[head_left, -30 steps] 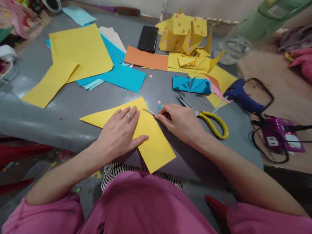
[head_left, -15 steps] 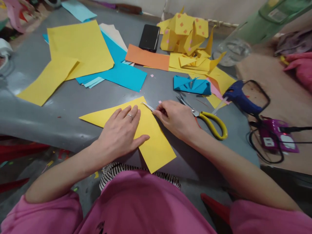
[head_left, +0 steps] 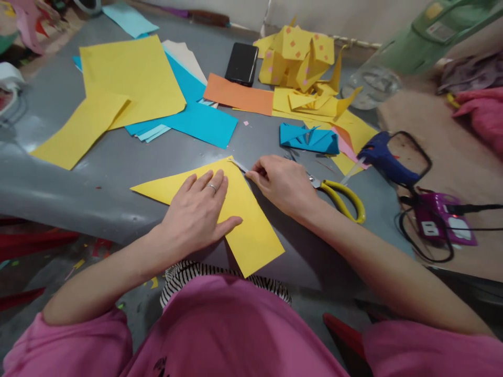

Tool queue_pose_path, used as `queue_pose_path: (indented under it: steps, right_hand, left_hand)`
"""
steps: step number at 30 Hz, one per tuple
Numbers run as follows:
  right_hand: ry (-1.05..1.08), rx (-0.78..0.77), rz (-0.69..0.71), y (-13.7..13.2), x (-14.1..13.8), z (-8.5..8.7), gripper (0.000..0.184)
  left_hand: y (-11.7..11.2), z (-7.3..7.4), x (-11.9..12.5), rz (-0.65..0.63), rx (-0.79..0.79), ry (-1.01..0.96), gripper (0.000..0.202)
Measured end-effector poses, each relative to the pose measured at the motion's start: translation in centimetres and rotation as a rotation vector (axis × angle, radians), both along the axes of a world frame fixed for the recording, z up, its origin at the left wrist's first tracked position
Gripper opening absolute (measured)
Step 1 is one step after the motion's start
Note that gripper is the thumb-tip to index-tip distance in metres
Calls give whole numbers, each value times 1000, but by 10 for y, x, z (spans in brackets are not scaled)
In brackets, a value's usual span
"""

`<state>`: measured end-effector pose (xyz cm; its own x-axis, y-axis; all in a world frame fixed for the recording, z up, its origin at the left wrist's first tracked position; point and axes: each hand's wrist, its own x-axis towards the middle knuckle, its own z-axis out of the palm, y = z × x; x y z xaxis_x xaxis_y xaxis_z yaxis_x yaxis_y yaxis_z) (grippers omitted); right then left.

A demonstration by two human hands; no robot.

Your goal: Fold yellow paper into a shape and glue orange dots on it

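Note:
A folded sheet of yellow paper [head_left: 255, 230] lies near the table's front edge, its corner pointing away from me. My left hand [head_left: 200, 209] rests flat on it, fingers stretched and thumb out to the side. Just to the right, my right hand [head_left: 285, 183] pinches a slim pale tool [head_left: 239, 165] whose narrow tip touches the paper by its top corner. The tool's other end is hidden in the hand, and its exact kind is unclear. Beside that hand lie yellow-handled scissors [head_left: 346, 198], blades partly covered by it.
Yellow sheets [head_left: 129, 78] and blue paper [head_left: 208, 123] spread at the left. Behind are an orange strip [head_left: 238, 94], a black phone-like device [head_left: 241, 64], a dotted yellow paper model [head_left: 298, 55] and a folded blue piece [head_left: 308, 139]. A blue glue gun [head_left: 393, 157] and green bottle [head_left: 424, 42] stand right.
The right hand has shifted slightly up and away from me, and the tool's tip now sits closer to the paper's top corner. The left hand stays on the paper.

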<state>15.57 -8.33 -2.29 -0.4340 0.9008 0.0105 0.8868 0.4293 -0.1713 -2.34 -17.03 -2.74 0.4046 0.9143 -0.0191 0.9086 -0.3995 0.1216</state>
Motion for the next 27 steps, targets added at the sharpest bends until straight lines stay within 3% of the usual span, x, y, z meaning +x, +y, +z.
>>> queue_pose_path:
  steps: [12, 15, 21, 25, 27]
  right_hand:
    - [-32, -3, 8, 7, -7, 1, 21]
    - [-23, 1, -50, 15, -4, 1, 20]
    - [14, 91, -112, 33, 14, 17, 23]
    - [110, 108, 33, -3, 35, 27, 24]
    - [149, 32, 265, -34, 48, 22, 40]
  left_hand:
    - [1, 2, -1, 11, -22, 40, 76]
    - [0, 3, -1, 21, -16, 50, 74]
    - [13, 2, 3, -6, 2, 34, 67]
    - [31, 4, -3, 62, 79, -21, 57]
    - [37, 9, -11, 126, 80, -35, 55]
